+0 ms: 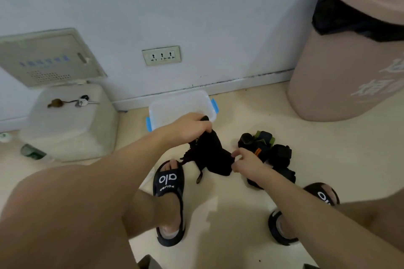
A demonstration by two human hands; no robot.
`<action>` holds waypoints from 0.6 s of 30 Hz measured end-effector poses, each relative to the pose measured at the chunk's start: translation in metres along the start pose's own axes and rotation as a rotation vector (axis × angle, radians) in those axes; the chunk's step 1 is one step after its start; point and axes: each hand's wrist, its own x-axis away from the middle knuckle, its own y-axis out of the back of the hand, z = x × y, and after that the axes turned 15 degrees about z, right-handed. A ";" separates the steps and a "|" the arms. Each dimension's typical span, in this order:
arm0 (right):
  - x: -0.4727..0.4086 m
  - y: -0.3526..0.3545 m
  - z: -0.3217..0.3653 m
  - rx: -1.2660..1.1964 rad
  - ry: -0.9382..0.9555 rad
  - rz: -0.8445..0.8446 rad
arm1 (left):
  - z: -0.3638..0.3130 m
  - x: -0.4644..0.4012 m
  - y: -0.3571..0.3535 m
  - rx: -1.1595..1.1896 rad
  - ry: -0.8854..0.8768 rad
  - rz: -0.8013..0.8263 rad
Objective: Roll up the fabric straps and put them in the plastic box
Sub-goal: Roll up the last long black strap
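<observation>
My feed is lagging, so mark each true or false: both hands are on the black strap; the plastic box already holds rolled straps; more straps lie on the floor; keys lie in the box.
1. Both hands on the black strap: true, left hand grips its top, right hand pinches its lower edge.
2. Plastic box holds rolled straps: false, none visible inside.
3. More straps on the floor: true, a pile.
4. Keys in the box: false, on the white container.
</observation>
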 end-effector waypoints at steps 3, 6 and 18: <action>-0.032 -0.006 -0.020 0.183 -0.054 0.020 | 0.006 -0.015 0.007 -0.101 0.010 0.019; -0.057 -0.008 -0.027 0.263 -0.123 0.058 | 0.012 -0.033 0.013 -0.143 0.013 0.059; -0.161 -0.005 -0.023 0.514 -0.112 0.063 | 0.042 -0.092 0.042 -0.337 0.167 0.023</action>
